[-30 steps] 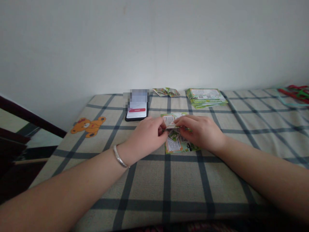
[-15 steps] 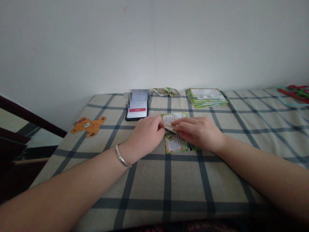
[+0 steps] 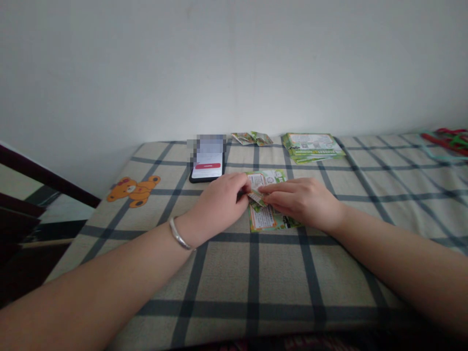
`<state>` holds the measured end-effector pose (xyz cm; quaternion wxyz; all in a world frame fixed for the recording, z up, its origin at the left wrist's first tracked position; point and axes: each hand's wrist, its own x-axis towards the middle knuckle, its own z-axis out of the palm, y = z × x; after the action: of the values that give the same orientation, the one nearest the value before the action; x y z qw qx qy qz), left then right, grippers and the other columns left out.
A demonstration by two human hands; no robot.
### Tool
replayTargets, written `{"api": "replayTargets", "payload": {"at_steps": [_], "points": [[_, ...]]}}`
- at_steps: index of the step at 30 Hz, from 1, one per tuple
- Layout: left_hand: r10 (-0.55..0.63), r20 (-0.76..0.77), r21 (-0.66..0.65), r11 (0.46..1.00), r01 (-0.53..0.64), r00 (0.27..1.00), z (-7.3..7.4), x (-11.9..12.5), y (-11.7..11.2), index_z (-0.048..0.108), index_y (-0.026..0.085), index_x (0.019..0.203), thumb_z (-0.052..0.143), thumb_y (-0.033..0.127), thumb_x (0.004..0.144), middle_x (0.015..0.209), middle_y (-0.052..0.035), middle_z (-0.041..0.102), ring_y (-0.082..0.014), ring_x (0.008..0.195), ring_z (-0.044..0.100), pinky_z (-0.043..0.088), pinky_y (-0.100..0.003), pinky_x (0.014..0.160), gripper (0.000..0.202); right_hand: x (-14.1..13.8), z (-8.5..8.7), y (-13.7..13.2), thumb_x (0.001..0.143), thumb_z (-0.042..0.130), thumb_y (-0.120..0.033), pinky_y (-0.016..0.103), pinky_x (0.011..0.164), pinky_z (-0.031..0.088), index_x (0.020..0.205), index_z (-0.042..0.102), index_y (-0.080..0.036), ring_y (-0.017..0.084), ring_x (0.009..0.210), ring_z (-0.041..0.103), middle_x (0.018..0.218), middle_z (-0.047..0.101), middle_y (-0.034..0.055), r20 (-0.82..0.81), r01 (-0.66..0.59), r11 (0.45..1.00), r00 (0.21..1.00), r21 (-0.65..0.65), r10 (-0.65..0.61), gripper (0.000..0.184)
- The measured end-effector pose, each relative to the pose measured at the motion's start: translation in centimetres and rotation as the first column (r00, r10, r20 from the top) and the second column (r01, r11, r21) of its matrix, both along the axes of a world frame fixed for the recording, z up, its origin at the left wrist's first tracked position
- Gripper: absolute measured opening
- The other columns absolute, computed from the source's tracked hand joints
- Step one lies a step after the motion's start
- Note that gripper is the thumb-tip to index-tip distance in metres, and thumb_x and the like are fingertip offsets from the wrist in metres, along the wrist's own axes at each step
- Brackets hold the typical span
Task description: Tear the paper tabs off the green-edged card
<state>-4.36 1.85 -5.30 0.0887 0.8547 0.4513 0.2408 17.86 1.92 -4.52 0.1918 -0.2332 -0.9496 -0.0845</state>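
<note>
Between my hands is a small folded piece of printed green-and-white paper (image 3: 258, 199), raised at a slant over a flat green leaflet (image 3: 263, 220). My left hand (image 3: 227, 201), with a silver bangle at the wrist, pinches its left edge between thumb and forefinger. From the other side, my right hand (image 3: 302, 201) has its fingers closed on the right edge, fingertips pressed together. Part of the leaflet is covered by my right fingers. The fold's exact shape is hard to make out.
A phone (image 3: 207, 171) with a lit screen lies beyond my left hand. Against the wall are two small folded papers (image 3: 262, 138) and a stack of green leaflets (image 3: 313, 145). Red and green items (image 3: 451, 141) lie far right. A bear picture (image 3: 134, 191) marks the checked tablecloth (image 3: 226, 282).
My left hand has shifted slightly left and its thumb and forefinger have moved on the paper's edge. The folded paper has tilted a little. My right hand is almost unmoved.
</note>
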Motion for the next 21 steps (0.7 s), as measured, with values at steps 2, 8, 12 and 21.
{"api": "replayTargets", "payload": {"at_steps": [2,8,12,21], "points": [[-0.027,-0.018,0.016,0.999,0.027,0.999,0.1,-0.1,0.0,0.054,0.018,0.081,0.051,0.009,0.079,0.082,-0.0007,0.059,-0.0157,0.079,0.055,0.043,-0.028,0.069,0.01,0.1,0.0,0.0,0.095,0.047,-0.021,0.027,0.064,0.051,0.1,0.068,-0.018,0.017,0.085,0.07,0.118,0.069,0.0032,-0.001,0.0,1.0,1.0,-0.003,0.0,0.022],[-0.051,-0.108,0.041,0.998,0.056,0.993,0.8,-0.3,-0.2,0.056,0.018,0.08,0.05,0.01,0.082,0.084,-0.0028,0.061,-0.0181,0.084,0.058,0.046,-0.031,0.075,0.01,0.1,0.0,0.0,0.095,0.048,-0.022,0.03,0.073,0.055,0.105,0.069,-0.018,0.018,0.092,0.069,0.118,0.069,0.0059,-0.009,-0.008,0.998,1.0,-0.054,0.008,0.023],[-0.034,-0.142,0.057,0.997,0.042,0.989,1.0,-0.3,-0.3,0.058,0.017,0.078,0.05,0.01,0.082,0.083,-0.0035,0.062,-0.0188,0.084,0.058,0.047,-0.032,0.076,0.012,0.1,-0.1,0.0,0.094,0.05,-0.019,0.032,0.081,0.056,0.105,0.069,-0.019,0.019,0.099,0.068,0.117,0.069,0.0053,0.01,-0.023,0.996,1.0,-0.081,0.024,0.022],[-0.022,-0.172,0.05,0.998,0.031,0.985,1.2,-0.3,-0.3,0.06,0.017,0.078,0.05,0.009,0.083,0.084,-0.0037,0.063,-0.0192,0.084,0.059,0.048,-0.033,0.076,0.013,-0.1,0.1,0.0,0.091,0.052,-0.013,0.032,0.086,0.055,0.104,0.071,-0.02,0.018,0.104,0.066,0.115,0.07,0.0038,0.018,-0.038,0.993,0.999,-0.109,0.04,0.024]]}}
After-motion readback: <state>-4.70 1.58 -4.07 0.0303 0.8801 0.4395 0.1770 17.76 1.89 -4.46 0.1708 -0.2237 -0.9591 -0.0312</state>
